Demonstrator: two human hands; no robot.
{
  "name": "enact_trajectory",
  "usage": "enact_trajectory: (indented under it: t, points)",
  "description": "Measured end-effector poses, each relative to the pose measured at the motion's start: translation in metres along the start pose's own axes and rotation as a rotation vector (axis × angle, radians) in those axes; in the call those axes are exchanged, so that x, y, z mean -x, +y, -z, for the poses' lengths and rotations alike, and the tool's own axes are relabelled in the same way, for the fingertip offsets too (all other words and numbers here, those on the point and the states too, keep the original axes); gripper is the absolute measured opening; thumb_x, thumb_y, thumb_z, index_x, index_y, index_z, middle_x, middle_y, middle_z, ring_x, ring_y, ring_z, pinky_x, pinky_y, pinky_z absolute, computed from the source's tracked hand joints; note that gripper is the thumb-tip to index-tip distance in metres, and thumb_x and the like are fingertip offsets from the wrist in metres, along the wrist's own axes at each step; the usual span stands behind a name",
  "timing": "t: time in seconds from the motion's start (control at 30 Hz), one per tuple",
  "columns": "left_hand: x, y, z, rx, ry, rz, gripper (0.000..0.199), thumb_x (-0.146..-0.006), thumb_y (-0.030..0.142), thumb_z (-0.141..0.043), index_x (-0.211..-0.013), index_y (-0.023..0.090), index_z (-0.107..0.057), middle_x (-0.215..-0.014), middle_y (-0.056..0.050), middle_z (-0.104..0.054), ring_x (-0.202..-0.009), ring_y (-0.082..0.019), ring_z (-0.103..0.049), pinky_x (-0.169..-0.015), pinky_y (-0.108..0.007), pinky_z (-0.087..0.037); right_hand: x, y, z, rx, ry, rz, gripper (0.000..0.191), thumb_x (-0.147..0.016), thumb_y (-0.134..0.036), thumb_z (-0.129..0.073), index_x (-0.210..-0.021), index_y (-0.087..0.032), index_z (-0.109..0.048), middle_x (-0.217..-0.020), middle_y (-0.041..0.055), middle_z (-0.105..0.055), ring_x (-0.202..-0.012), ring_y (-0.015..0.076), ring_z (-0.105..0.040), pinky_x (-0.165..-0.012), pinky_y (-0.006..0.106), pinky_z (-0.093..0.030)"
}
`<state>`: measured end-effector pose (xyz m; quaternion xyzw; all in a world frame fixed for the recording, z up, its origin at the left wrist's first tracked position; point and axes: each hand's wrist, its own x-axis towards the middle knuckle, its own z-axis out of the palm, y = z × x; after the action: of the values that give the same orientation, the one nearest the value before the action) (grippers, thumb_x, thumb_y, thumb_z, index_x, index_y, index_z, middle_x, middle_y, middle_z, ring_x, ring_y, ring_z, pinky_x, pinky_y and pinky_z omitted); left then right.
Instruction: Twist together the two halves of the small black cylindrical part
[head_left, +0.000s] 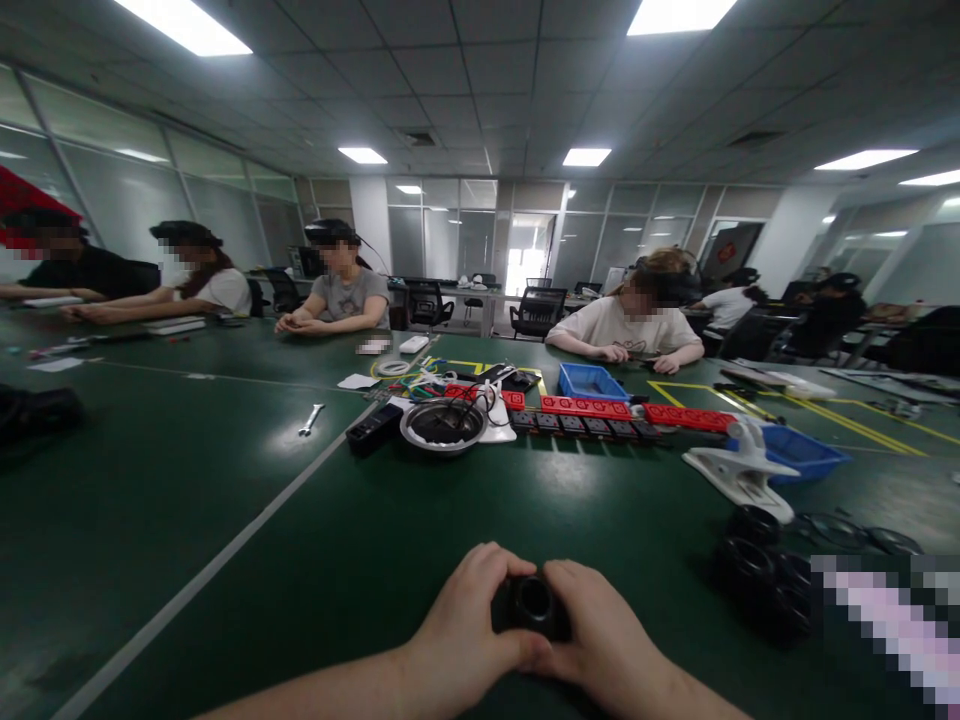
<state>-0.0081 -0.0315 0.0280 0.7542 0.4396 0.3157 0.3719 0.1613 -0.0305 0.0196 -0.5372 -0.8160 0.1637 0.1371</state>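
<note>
Both of my hands are wrapped round a black round part with a hollow opening point(535, 598), low in the middle of the head view, over the green table point(315, 560). My left hand point(469, 625) closes on its left side, with the thumb along the near side. On the right side my right hand point(600, 620) grips the same part, its fingers bent over the top edge. The two thumbs meet in front of the part. Its underside is hidden by my hands. Several similar black parts point(765, 575) sit in a group to the right.
Farther back are a metal dish point(442, 428), a black power strip point(585, 426), red strips point(585, 406), blue trays point(592, 382) and a white clamp point(742, 470). A wrench point(311, 420) lies left. Several people sit across the table.
</note>
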Motion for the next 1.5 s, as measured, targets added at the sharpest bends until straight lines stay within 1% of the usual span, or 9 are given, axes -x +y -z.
enact_trajectory:
  t: [0.17,0.33,0.47,0.67,0.87,1.03,1.2,1.37,1.5]
  points:
    - [-0.001,0.002,0.002,-0.043,-0.006,-0.028,0.037,-0.061,0.014,-0.071,-0.095,0.017,-0.058,-0.091,-0.002,-0.054,-0.089,-0.02,-0.048,-0.079,-0.029,-0.038,0.005,-0.007,-0.002,0.096,0.092,0.02,0.046,-0.06,-0.053,-0.068,-0.085,-0.015,-0.058,-0.086,0.0066,-0.059,-0.08,0.0251,-0.051,-0.073,0.039,-0.036]
    - [-0.005,-0.001,0.007,-0.019,-0.097,-0.059,0.036,-0.066,0.014,-0.065,-0.1,0.021,-0.058,-0.096,-0.001,-0.054,-0.092,-0.02,-0.047,-0.08,-0.029,-0.036,0.004,0.001,0.018,-0.142,-0.095,0.13,0.058,-0.056,-0.037,-0.076,-0.108,-0.019,-0.055,-0.102,0.0052,-0.054,-0.093,0.0229,-0.048,-0.082,0.035,-0.037]
    - [-0.005,-0.004,0.007,-0.007,-0.143,-0.077,0.036,-0.068,0.019,-0.064,-0.103,0.023,-0.057,-0.098,-0.001,-0.054,-0.092,-0.02,-0.047,-0.078,-0.028,-0.037,0.0,0.012,0.024,-0.27,-0.183,0.178,0.037,-0.062,-0.022,-0.074,-0.097,-0.019,-0.061,-0.093,0.0015,-0.057,-0.088,0.019,-0.05,-0.078,0.029,-0.038]
    - [-0.004,-0.004,0.0,0.025,-0.085,-0.04,0.035,-0.065,0.015,-0.066,-0.098,0.02,-0.057,-0.093,0.0,-0.054,-0.089,-0.019,-0.05,-0.077,-0.027,-0.037,-0.001,0.007,0.009,-0.086,-0.014,0.008,0.044,-0.047,-0.046,-0.079,-0.072,-0.016,-0.057,-0.075,-0.0004,-0.056,-0.069,0.0165,-0.049,-0.059,0.025,-0.034]
    - [-0.006,-0.01,-0.003,0.035,-0.038,-0.017,0.037,-0.062,0.012,-0.065,-0.097,0.019,-0.057,-0.095,-0.001,-0.055,-0.088,-0.019,-0.05,-0.076,-0.027,-0.037,0.0,-0.007,0.001,0.119,0.131,0.026,0.036,-0.06,-0.047,-0.07,-0.076,-0.017,-0.057,-0.078,0.0038,-0.06,-0.074,0.0219,-0.05,-0.072,0.036,-0.034]
    - [-0.006,-0.011,0.001,0.043,-0.076,-0.056,0.041,-0.064,0.014,-0.068,-0.102,0.024,-0.059,-0.095,0.0,-0.056,-0.088,-0.019,-0.05,-0.074,-0.027,-0.037,0.0,0.002,0.013,-0.136,-0.044,0.104,0.058,-0.053,-0.042,-0.077,-0.102,-0.019,-0.057,-0.097,0.0049,-0.056,-0.088,0.0226,-0.049,-0.078,0.035,-0.037]
    - [-0.008,-0.013,0.002,0.065,-0.106,-0.118,0.043,-0.066,0.017,-0.07,-0.106,0.026,-0.06,-0.095,-0.001,-0.056,-0.089,-0.02,-0.05,-0.075,-0.027,-0.037,-0.006,0.017,0.026,-0.318,-0.216,0.182,0.044,-0.058,-0.023,-0.077,-0.1,-0.02,-0.062,-0.096,0.0018,-0.056,-0.092,0.0191,-0.049,-0.08,0.029,-0.038]
    - [-0.009,-0.013,0.002,0.059,-0.113,-0.114,0.04,-0.065,0.019,-0.071,-0.103,0.024,-0.061,-0.093,-0.001,-0.056,-0.088,-0.02,-0.051,-0.074,-0.027,-0.038,-0.008,0.021,0.022,-0.302,-0.158,0.131,0.034,-0.055,-0.026,-0.078,-0.084,-0.018,-0.063,-0.081,-0.0025,-0.053,-0.079,0.0157,-0.049,-0.068,0.024,-0.037]
    - [-0.008,-0.009,0.001,0.004,-0.051,-0.044,0.037,-0.06,0.02,-0.074,-0.094,0.019,-0.061,-0.089,-0.002,-0.056,-0.086,-0.02,-0.052,-0.074,-0.027,-0.039,-0.006,0.013,0.012,-0.192,-0.06,0.021,0.042,-0.045,-0.036,-0.082,-0.074,-0.017,-0.059,-0.074,-0.0035,-0.051,-0.071,0.0142,-0.048,-0.059,0.022,-0.035]
